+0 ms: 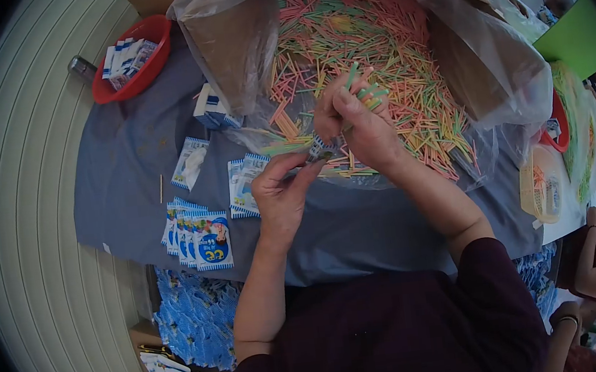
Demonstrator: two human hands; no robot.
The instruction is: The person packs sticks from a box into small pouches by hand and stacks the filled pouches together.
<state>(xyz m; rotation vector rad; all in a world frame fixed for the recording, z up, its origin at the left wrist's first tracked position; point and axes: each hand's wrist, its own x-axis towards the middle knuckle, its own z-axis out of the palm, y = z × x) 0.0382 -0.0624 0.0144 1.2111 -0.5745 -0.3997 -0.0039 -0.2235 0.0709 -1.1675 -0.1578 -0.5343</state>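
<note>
My left hand [285,191] pinches the edge of a small printed packet [319,149], which is seen at a steep angle. Just above it, my right hand [362,117] is closed around a small bunch of thin coloured sticks [373,95], with green, yellow and pinkish ends poking out of the fist. Beneath both hands lies a large heap of similar sticks [361,30] in pink, orange, green and yellow, on clear plastic lining [496,71] inside an opened box. Flat blue-and-white packets [245,182] rest beside my left wrist.
More packets [211,242] are fanned out at the left of the grey cloth [132,160], near one with a white tissue-like piece on it. A small box [214,109] and a red basin [163,55] of packs stand farther back. Blue wrappers [194,317] fill a space below; other people sit at right.
</note>
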